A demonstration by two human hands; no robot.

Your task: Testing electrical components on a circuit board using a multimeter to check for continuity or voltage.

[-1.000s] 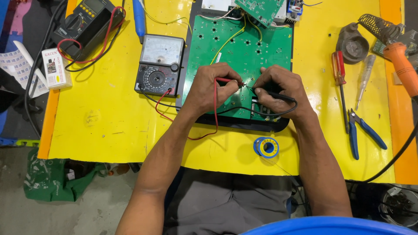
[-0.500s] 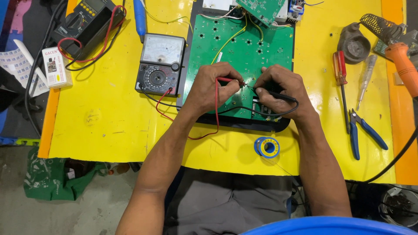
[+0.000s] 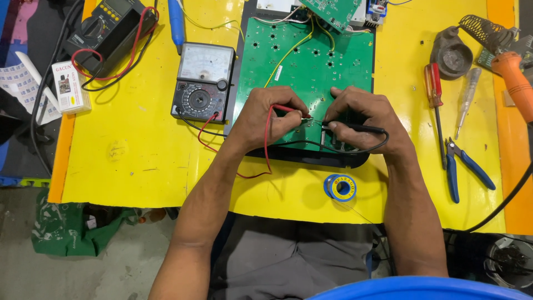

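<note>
Left hand [image 3: 266,119] pinches red probe [image 3: 288,109]; right hand [image 3: 363,122] pinches black probe [image 3: 355,128]; tips meet between them on green board [image 3: 311,66]; meter [image 3: 202,82] left of left hand.

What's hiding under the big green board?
Under the green circuit board sits a black casing, its edge peeking out below on the yellow table. Whatever lies under the board's middle is covered.

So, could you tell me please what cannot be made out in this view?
- Probe tips: covered by the left hand and right hand.
- Meter needle reading: too small.
- Second meter, top left: cut by the edge.
- Soldering iron: cut off at right.
</note>
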